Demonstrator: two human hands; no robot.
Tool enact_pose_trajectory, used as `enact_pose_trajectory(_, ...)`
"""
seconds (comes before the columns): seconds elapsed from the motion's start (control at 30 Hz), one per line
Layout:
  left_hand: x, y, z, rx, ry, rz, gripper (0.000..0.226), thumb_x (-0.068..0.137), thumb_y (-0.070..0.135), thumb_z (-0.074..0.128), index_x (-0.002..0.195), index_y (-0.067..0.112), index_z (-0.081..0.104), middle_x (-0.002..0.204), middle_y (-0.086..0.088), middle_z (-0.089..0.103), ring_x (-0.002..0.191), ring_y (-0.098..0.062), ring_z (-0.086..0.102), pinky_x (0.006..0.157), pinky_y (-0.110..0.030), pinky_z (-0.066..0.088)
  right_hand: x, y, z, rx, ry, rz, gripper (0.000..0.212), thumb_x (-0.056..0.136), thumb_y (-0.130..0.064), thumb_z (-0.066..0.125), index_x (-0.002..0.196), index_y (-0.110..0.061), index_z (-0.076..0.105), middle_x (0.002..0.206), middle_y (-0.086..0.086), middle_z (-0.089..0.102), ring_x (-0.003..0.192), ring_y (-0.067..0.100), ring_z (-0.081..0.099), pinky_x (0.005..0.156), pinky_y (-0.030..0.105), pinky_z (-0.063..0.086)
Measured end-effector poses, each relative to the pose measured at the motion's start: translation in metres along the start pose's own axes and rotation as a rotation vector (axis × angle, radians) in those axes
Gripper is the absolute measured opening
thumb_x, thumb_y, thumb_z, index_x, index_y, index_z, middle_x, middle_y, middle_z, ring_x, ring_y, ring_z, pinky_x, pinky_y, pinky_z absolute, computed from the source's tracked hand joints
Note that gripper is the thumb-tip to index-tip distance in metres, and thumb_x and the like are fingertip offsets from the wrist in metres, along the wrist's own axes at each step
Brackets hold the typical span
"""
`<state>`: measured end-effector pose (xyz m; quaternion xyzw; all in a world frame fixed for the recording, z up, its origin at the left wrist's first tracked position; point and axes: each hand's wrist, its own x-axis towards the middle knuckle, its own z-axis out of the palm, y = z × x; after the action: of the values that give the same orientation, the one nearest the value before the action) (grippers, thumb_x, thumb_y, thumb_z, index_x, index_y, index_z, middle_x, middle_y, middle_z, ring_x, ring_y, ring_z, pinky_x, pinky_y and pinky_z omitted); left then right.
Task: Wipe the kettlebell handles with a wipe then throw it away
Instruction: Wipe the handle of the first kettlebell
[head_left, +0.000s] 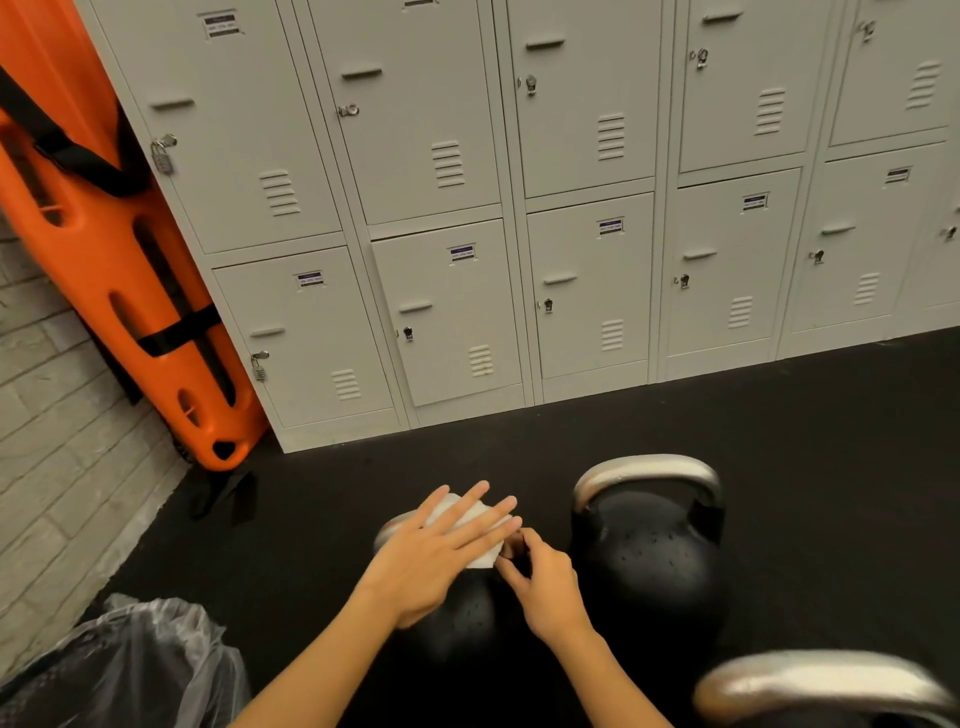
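Observation:
Three black kettlebells with bare metal handles stand on the dark floor. On the handle of the left kettlebell (457, 618) lies a white wipe (470, 525), and my left hand (441, 545) presses flat on it with straight fingers. My right hand (540, 582) pinches the wipe's right edge at the handle's right end. The second kettlebell (649, 551) stands just to the right, its handle (649, 470) uncovered. Only the handle of the third kettlebell (821, 680) shows at the bottom right.
A bin lined with a clear plastic bag (135, 670) sits at the bottom left. Grey lockers (519, 208) line the back. An orange rescue board (104, 234) leans against the brick wall on the left.

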<state>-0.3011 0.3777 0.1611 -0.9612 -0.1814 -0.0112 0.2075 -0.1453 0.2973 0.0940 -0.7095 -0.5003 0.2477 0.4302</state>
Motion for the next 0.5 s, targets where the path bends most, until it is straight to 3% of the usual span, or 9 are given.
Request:
enact_pose_trajectory(0.1,0.018,0.014,0.000,0.009,-0.024,0.034,0.089,0.089,0.013,0.054,0.154,0.032,-0.005,0.162,0.008,-0.011,0.147,-0.025,-0.016,0.118,-0.050,0.000,0.000,-0.001,-0.002,-0.006,-0.016,-0.008,0.034,0.092,-0.025,0.064,0.125,-0.024,0.055,0.109,-0.008,0.069,0.098,0.005,0.065,0.080,0.016,0.050)
enact_pose_trajectory(0.23,0.015,0.009,-0.002,-0.015,-0.020,-0.041,0.086,0.093,0.017,0.051,0.152,0.035,-0.009,0.161,0.011,-0.010,0.147,-0.020,-0.014,0.118,-0.047,-0.004,0.000,-0.003,-0.004,-0.019,-0.013,-0.006,0.031,0.093,-0.029,0.064,0.123,-0.023,0.056,0.107,-0.010,0.068,0.096,0.003,0.064,0.066,0.009,0.043)
enact_pose_trajectory(0.37,0.000,-0.001,-0.003,-0.101,0.018,-0.187,0.083,0.094,0.024,0.051,0.153,0.036,-0.005,0.162,0.009,0.002,0.148,-0.016,-0.001,0.120,-0.048,0.014,-0.001,-0.006,-0.002,-0.053,0.005,0.013,0.026,0.093,-0.032,0.063,0.116,-0.023,0.057,0.103,-0.010,0.066,0.084,0.000,0.057,0.060,0.009,0.038)
enact_pose_trajectory(0.5,0.022,0.022,-0.008,0.006,-0.094,-0.028,0.069,0.096,0.026,0.045,0.154,0.027,0.008,0.163,0.003,0.011,0.151,-0.022,0.000,0.120,-0.049,0.004,-0.002,-0.008,-0.004,-0.033,-0.024,0.027,0.034,0.093,-0.026,0.062,0.126,-0.023,0.054,0.111,-0.006,0.067,0.093,0.001,0.060,0.068,0.010,0.041)
